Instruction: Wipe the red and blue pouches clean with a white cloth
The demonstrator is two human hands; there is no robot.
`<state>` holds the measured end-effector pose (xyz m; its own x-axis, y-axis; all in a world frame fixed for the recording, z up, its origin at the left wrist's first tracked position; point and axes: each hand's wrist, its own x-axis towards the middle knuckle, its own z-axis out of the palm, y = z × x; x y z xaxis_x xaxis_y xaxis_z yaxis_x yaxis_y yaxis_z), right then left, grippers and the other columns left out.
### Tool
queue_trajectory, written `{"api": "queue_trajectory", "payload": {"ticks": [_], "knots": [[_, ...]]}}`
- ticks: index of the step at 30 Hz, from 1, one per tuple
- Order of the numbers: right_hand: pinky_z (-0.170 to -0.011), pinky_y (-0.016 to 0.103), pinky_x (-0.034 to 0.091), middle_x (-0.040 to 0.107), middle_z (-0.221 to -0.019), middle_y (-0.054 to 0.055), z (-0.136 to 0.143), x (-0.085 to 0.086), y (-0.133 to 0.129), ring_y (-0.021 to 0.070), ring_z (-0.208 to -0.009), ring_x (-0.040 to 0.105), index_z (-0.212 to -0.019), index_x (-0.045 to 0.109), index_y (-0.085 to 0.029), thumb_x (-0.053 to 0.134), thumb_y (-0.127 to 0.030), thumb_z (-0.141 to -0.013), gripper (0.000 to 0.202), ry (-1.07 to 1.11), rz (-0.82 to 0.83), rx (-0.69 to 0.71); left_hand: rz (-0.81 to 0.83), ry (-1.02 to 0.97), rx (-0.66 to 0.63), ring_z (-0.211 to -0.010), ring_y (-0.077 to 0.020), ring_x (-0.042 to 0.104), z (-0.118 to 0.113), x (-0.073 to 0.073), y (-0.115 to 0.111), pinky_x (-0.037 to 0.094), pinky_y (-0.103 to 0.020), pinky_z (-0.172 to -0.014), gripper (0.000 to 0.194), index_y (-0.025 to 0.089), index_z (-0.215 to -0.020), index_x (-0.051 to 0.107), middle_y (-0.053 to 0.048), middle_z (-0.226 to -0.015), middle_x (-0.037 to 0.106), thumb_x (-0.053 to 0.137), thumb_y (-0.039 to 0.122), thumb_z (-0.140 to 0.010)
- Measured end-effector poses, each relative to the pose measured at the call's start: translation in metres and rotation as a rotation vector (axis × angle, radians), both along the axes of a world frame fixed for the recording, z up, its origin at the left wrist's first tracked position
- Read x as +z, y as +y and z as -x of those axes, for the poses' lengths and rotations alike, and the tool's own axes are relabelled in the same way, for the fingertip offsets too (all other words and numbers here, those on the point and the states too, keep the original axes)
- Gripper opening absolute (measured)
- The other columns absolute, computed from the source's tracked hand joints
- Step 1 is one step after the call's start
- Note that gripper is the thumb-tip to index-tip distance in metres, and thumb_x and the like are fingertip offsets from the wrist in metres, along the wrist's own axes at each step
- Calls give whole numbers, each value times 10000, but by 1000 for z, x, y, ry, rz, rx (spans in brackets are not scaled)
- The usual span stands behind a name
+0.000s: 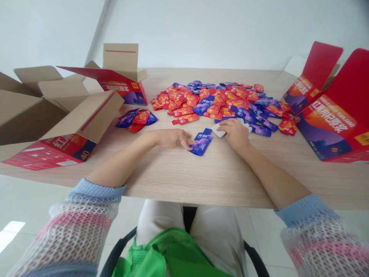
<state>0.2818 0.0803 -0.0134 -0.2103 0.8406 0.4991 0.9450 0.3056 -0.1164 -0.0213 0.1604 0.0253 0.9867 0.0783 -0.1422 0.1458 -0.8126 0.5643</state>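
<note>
Left hand (175,139) at table center, fingertips on the near-left corner of a purple pouch (201,141). Index finger and thumb slightly apart; can't tell if they pinch the corner or just rest on it. Pouch on the table (184,179), between the two hands, print up, neck pointing away from the person.

Right hand (235,132) palm down, fingers bent and clamped on a white cloth (219,133), just right of the pouch neck. Cloth pokes out both sides of the hand.

Behind the hands: wide loose pile (213,103) of red and purple pouches, overlapping, mixed angles. Small heap (141,116) of same, left of the pile, near the boxes.

Two open boxes on the left, near one (67,143) and far one (122,89). Two more on the right, near one (331,125) and far one (300,92). Flaps up or spread. Green cloth (178,252) on lap.
</note>
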Motion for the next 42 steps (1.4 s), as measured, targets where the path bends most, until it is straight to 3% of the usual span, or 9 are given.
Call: {"api": "queue_trajectory", "payload": {"ticks": [8,13,18,24,27,30,34,37,42], "knots": [[-1056,400,453,647,-1290,-26,36,26,-38,187,-1212,577,-1203,694,-307,370,-59,-918,498,167,-99,215,-30,10,-53,-1391,-198,409,0,0,0,258,-380,-1173,717,298,-1234,678,41,-1410,556,426,-96,-691],[-1007,326,490,644,-1295,-7,57,17,-43,168,-1170,614,-1264,658,-272,393,-90,-944,454,76,46,299,-3,-28,-31,-1303,-196,513,-1,6,-6,278,-372,-1166,640,277,-1169,722,17,-1315,640,460,-76,-703],[-927,360,526,646,-1293,-2,56,8,-33,207,-1153,622,-1230,683,-286,399,-66,-921,474,-38,157,107,24,-131,24,-1188,-186,602,-3,2,-5,395,-335,-1066,514,258,-1017,779,-10,-1198,709,497,-43,-709],[-801,373,536,647,-1296,-2,35,10,-24,244,-1094,640,-1249,666,-325,401,-139,-939,448,-62,224,-167,-147,-443,298,-880,-181,683,-13,-26,-13,493,-300,-840,272,167,-655,709,-58,-857,765,495,0,-662],[-777,378,527,648,-1294,8,29,12,-22,254,-1042,655,-1271,650,-332,380,-140,-940,468,-87,247,-245,-335,-446,349,-880,-203,668,-18,-29,-30,496,-317,-820,320,178,-818,711,-47,-913,743,496,47,-621],[-771,376,518,666,-1265,28,29,15,-22,264,-1013,662,-1296,630,-326,408,-195,-949,432,-98,244,-291,-467,-406,306,-1047,-249,635,-25,-24,-55,491,-357,-898,467,199,-1093,679,-56,-1129,703,526,144,-655],[-780,367,497,707,-1177,55,32,20,-23,265,-965,672,-1336,590,-355,470,-335,-962,393,-85,258,-328,-539,-335,430,-1239,-307,550,-41,-19,-92,491,-407,-952,798,139,-1496,329,-147,-1426,522,567,406,-782],[-770,355,483,736,-1083,82,29,22,-21,260,-927,680,-1361,564,-359,456,-361,-973,403,-62,259,-363,-619,-168,557,-1114,-345,633,-54,-21,-115,537,-430,-842,877,74,-1496,305,-208,-1300,607,554,554,-806],[-763,345,478,745,-1036,104,19,17,-15,266,-910,684,-1367,565,-319,433,-406,-980,419,70,194,-405,-708,-102,596,-952,-310,697,-58,-24,-115,549,-399,-751,527,62,-1328,535,-187,-1076,708,412,365,-914]]}}
